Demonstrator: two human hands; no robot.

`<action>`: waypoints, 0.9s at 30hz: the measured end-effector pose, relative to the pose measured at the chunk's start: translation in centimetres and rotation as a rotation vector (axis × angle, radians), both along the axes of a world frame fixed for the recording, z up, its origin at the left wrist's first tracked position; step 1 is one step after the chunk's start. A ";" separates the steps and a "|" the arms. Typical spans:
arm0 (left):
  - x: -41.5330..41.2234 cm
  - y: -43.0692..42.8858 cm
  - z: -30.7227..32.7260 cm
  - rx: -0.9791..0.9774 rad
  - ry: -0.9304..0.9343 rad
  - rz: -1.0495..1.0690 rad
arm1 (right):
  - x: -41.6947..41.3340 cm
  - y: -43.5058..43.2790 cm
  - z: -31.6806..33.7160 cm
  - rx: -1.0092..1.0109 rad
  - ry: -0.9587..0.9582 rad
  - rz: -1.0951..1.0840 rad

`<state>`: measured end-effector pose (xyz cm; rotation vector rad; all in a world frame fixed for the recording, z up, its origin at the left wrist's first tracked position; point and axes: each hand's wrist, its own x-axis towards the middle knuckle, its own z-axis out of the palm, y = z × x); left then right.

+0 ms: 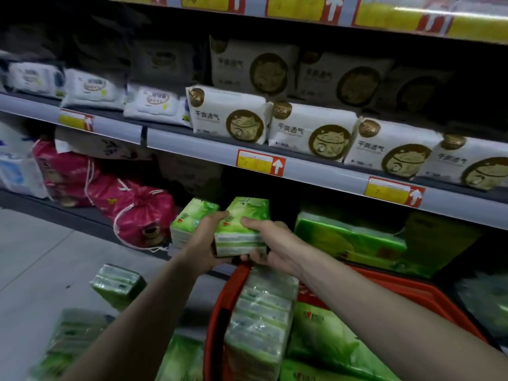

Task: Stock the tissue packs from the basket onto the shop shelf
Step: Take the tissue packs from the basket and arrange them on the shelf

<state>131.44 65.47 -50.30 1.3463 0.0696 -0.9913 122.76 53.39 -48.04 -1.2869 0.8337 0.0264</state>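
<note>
Both my hands hold one green tissue pack (242, 225), left hand (204, 244) and right hand (270, 244) gripping its sides, at the lower shelf (77, 217) above the red basket (214, 325). Another pack (189, 220) stands just beside it; pink drawstring bags (143, 215) and larger green packs (349, 237) flank the gap.

I'm losing the red basket (412, 289) past the bottom edge; the price tags (259, 162) are blurring unreadably; the tissue pack (243, 215) is hiding my left hand (203, 243)'s fingertips.
</note>
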 end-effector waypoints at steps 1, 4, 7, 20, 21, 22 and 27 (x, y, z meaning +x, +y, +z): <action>0.6 -0.2 -0.4 0.008 0.026 0.024 | 0.9 -0.2 -0.4 -0.019 0.003 0.008; 2.6 -0.2 -1.8 0.019 0.109 0.060 | 2.8 -0.5 -1.6 -0.072 -0.004 0.021; 3.8 0.2 -2.5 0.006 0.137 0.068 | 4.7 -1.1 -3.1 0.019 0.024 -0.030; 6.9 0.4 -9.0 -0.018 0.363 0.404 | 12.1 1.6 -12.2 0.049 0.112 -0.325; 7.0 0.4 -9.5 -0.024 0.383 0.414 | 12.3 1.5 -12.6 0.046 0.143 -0.337; 7.0 0.2 -10.0 -0.024 0.391 0.426 | 12.6 1.3 -13.0 0.044 0.167 -0.349; 7.6 -1.2 -11.4 -0.011 0.365 0.506 | 13.5 1.0 -14.4 -0.028 0.251 -0.403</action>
